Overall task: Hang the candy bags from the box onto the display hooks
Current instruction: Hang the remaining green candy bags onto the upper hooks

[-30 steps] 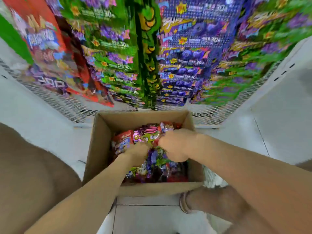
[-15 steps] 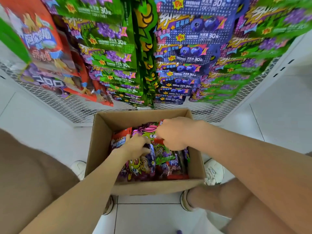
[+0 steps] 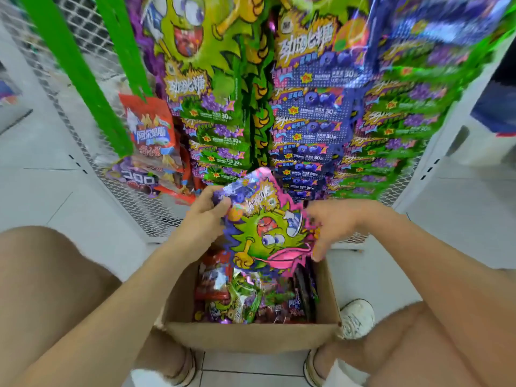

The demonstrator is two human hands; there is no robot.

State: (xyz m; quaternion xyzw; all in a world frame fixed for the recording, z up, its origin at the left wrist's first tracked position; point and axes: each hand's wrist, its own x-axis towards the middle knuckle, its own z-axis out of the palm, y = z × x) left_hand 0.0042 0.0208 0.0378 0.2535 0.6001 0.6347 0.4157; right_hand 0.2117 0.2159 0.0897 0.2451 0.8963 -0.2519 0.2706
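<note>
One candy bag (image 3: 268,233) over the box (image 3: 251,336), left hand (image 3: 201,222) fingers (image 3: 223,203) pinching it. Can't tell if right hand (image 3: 335,222) grips.

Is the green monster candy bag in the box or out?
Out. The left hand pinches the candy bag at a top corner, the right hand touches its side, and it's above the box, where other bags lie.

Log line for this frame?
candy bag: held above box | left hand: pinches bag | right hand: at bag edge, grip unclear
</note>
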